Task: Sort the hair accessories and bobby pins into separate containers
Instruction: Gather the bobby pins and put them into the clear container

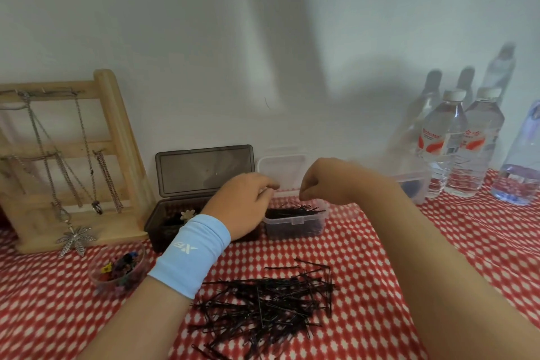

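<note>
Hovering over the small clear plastic container, both hands meet near its back rim. The left hand, with a light blue wristband on its wrist, has its fingers curled downward, and the right hand has its fingertips pinched together just above the container; motion blur makes it hard to tell whether either holds a pin, so their grip cannot be told for sure. The container already has black bobby pins lying in it, some sticking up past the rim, and its lid stands open behind it. A loose pile of bobby pins lies on the red-and-white patterned tabletop, nearer the person. Left of the clear container, touching or just beside it, a dark smoky box with its lid raised holds dark items and a pale flower-shaped clip. A small round bowl of colourful mini clips sits at the front left. Behind it, a wooden rack carries chain necklaces. Water bottles stand at the back right.
</note>
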The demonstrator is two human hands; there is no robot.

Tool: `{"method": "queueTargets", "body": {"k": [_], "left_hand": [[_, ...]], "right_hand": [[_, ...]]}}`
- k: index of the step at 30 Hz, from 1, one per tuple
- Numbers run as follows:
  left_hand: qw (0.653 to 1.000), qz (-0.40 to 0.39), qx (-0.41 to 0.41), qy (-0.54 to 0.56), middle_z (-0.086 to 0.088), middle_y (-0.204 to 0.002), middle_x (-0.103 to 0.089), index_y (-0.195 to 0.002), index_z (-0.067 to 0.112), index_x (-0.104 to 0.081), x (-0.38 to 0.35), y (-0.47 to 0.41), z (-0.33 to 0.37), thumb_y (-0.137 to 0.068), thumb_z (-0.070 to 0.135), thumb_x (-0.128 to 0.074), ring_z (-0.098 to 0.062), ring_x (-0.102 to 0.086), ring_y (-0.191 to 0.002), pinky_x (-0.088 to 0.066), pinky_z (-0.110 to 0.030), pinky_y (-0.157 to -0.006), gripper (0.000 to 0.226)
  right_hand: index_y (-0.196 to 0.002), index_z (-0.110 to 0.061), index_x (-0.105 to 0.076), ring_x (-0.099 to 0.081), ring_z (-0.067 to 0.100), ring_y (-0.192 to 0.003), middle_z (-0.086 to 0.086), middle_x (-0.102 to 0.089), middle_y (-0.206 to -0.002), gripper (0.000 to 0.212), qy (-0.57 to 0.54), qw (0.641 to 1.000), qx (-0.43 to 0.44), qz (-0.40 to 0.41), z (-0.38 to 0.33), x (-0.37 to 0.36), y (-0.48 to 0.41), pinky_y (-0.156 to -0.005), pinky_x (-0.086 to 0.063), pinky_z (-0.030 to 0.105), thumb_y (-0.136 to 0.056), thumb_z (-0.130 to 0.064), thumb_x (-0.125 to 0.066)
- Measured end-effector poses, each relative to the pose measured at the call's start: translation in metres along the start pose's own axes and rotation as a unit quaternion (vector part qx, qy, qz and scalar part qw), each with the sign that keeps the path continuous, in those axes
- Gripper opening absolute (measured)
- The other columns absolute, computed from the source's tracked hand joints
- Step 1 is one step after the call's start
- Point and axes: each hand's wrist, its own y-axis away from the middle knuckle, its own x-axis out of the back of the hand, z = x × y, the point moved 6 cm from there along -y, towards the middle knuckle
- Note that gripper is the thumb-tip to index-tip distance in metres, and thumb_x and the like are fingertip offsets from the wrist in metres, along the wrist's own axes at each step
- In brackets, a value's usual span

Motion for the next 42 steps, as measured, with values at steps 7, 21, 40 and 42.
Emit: {"method": "queueTargets", "body": {"k": [7,21,40,42], "left_hand": [[0.953,-0.257,-0.064,-0.148,0.011,-0.159,-0.029,-0.15,0.031,-0.036,-0.046,0.009,0.016,-0.102,0.049,-0.032,-0.01,-0.018,-0.148,-0.009,-0.04,-0.123,0.052],[0.989,-0.139,-0.032,0.022,0.01,-0.139,-0.056,-0.141,0.033,-0.049,-0.023,0.008,0.015,-0.101,0.033,-0.044,-0.013,-0.051,-0.126,-0.039,-0.037,-0.109,0.04],[0.957,0.103,0.073,0.26,0.011,-0.075,-0.073,-0.086,0.031,-0.076,0.001,-0.003,0.004,-0.095,0.028,-0.061,-0.005,-0.067,-0.072,-0.054,-0.025,-0.076,0.018],[0.947,0.112,0.086,0.29,0.011,-0.073,-0.074,-0.08,0.033,-0.074,0.004,-0.002,0.002,-0.096,0.025,-0.06,-0.01,-0.067,-0.067,-0.057,-0.03,-0.073,0.023]], "right_hand": [[-0.102,-0.011,-0.078,-0.065,0.014,-0.081,0.001,-0.074,-0.093,0.033,0.057,0.995,-0.052,-0.055,0.013,-0.01,0.001,-0.07,-0.047,0.026,-0.092,-0.041,-0.069],[-0.1,-0.01,-0.076,-0.069,0.016,-0.076,-0.002,-0.075,-0.081,0.029,0.013,0.998,-0.014,-0.052,-0.002,-0.007,-0.001,-0.071,-0.049,0.025,-0.1,-0.034,-0.058],[-0.098,-0.019,-0.074,-0.065,0.005,-0.059,-0.002,-0.074,-0.083,0.013,-0.224,0.966,0.063,0.114,-0.011,0.026,0.006,-0.055,-0.053,0.021,-0.096,-0.03,-0.067],[-0.1,-0.013,-0.075,-0.071,0.012,-0.065,0.001,-0.077,-0.084,0.011,-0.288,0.951,0.065,0.093,-0.013,0.02,0.005,-0.058,-0.06,0.028,-0.092,-0.02,-0.073]]}}
